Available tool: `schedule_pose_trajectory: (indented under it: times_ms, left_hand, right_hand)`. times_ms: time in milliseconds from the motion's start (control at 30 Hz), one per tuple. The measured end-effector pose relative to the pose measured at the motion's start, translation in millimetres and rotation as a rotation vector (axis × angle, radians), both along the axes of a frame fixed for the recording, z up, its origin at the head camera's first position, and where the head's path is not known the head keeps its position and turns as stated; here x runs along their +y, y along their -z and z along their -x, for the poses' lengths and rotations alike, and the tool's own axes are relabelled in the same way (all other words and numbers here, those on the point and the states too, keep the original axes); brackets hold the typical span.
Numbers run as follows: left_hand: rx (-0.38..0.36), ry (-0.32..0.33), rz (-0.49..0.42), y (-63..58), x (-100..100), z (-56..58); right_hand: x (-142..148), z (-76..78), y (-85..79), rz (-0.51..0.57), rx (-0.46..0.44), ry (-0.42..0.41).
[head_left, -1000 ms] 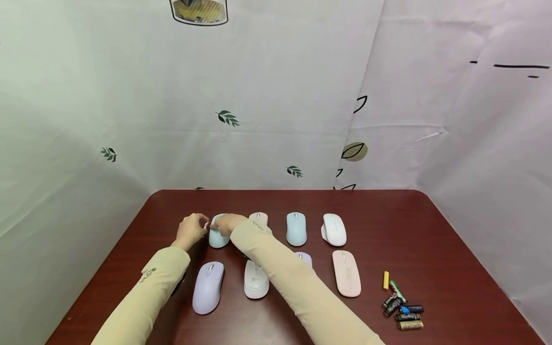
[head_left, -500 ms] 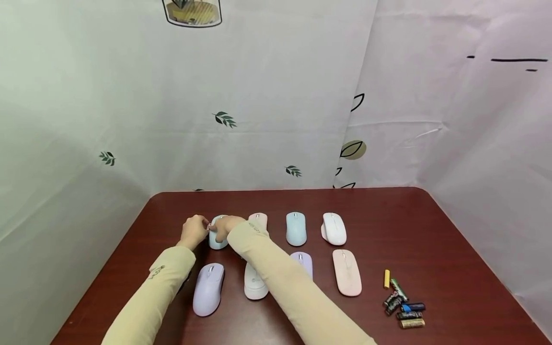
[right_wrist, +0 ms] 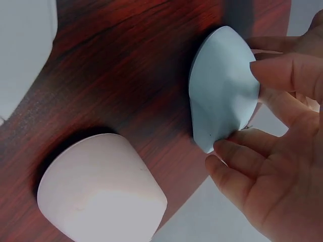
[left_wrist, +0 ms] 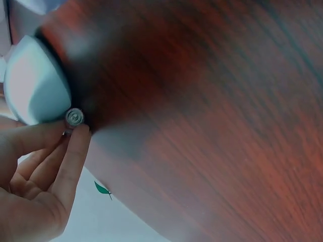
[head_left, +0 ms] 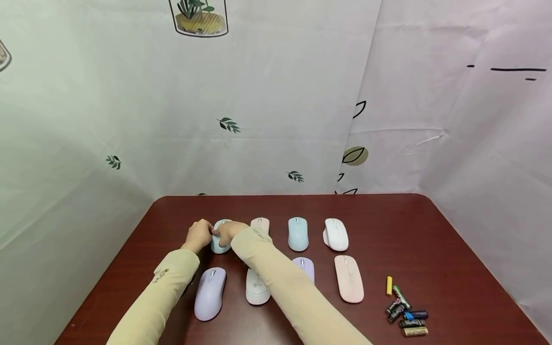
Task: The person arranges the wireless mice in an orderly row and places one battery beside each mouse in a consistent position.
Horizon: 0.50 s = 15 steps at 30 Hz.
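Near the far left of the table, my left hand point(head_left: 199, 235) pinches a small upright cylinder that looks like a battery point(left_wrist: 74, 117), its round metal end showing. The battery stands against the side of a light blue computer mouse point(left_wrist: 38, 83). My right hand point(head_left: 231, 231) reaches over that mouse, fingers bent and spread, their tips meeting the left hand's. In the right wrist view, its thumb point(right_wrist: 275, 74) and lower fingers overlap opposite edges of the mouse. Whether it grips the mouse or also touches the battery is hidden.
A pink mouse point(head_left: 260, 223), another light blue mouse point(head_left: 298, 235) and a white mouse point(head_left: 336, 235) share the back row. In front lie a lavender mouse point(head_left: 210, 294), a white one point(head_left: 257, 290) and a pink one point(head_left: 349, 279). Several loose batteries point(head_left: 407, 311) lie at the right.
My left hand has moved slightly right, bringing the battery up to the blue mouse's side. The right hand stays over the mouse, and both hands' fingertips now meet.
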State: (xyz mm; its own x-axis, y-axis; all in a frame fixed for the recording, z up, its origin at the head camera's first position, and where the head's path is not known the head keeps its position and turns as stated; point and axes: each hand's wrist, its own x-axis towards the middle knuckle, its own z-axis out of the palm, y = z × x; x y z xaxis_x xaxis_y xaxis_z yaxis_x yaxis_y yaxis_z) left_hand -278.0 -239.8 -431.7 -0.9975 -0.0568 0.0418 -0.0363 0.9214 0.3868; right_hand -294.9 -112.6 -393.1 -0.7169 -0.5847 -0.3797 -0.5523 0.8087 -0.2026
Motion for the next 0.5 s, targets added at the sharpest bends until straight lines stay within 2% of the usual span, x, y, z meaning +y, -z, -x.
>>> schedule_pose_trajectory:
  times_ms: [167,367,500]
  left_hand:
    - [-0.011,0.007,-0.023,1.8,-2.5,1.6]
    - [-0.024,0.017,-0.024,-1.9,-3.6,1.0]
    - [-0.039,0.005,-0.045,-1.8,-4.6,0.8]
  right_hand:
    - [-1.3,0.4,2.1,-0.007,-0.001,0.010]
    - [-1.7,0.9,2.8,-0.007,0.035,-0.024]
    - [-1.4,-0.6,2.0,-0.011,0.025,-0.028]
